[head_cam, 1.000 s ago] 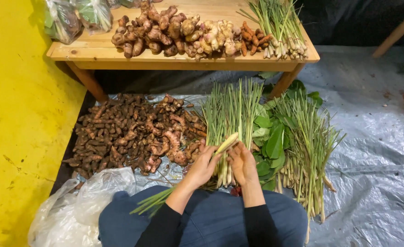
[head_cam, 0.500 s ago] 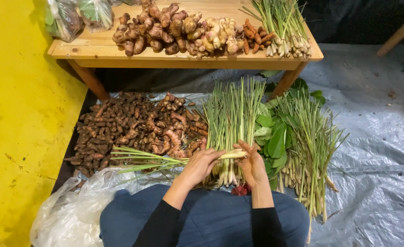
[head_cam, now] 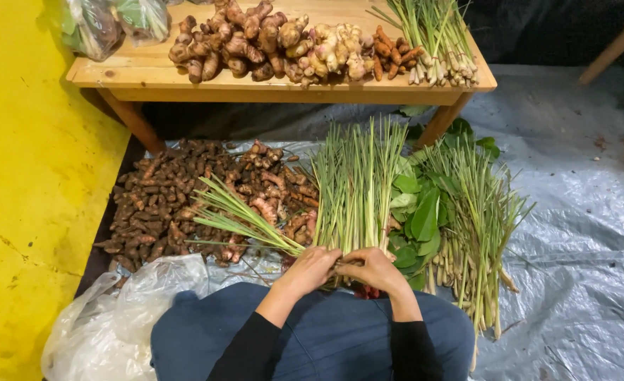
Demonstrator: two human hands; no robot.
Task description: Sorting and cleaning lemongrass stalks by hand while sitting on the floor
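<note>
Left hand: the left hand (head_cam: pixel 310 270) is curled shut round the base of a small bunch of lemongrass stalks (head_cam: pixel 245 219), whose green tops fan up and to the left over the brown roots.
Right hand: the right hand (head_cam: pixel 374 269) is closed, its fingers bent in toward the left hand; the two hands touch at the fingertips, and what lies under its fingers I cannot tell.
Stalks: low in the middle, just in front of the person's lap, base in the left hand.
Lemongrass pile (head_cam: pixel 354 187): lies straight on the tarp just beyond the hands, bases toward the person.
Roots (head_cam: pixel 164 204): a brown heap on the tarp, left of the pile.
Leaves (head_cam: pixel 418 212): broad and green, between the pile and a second lemongrass heap (head_cam: pixel 474 226) on the right.
Tarp (head_cam: pixel 580 233): grey plastic sheet over the floor.
Counter (head_cam: pixel 125 70): low, wooden, beyond the heaps; carries ginger (head_cam: pixel 270 42), small orange roots (head_cam: pixel 393 49), and more lemongrass.
Bag (head_cam: pixel 114 317): clear plastic, crumpled, at the person's left knee.
Wall: yellow, on the left.
</note>
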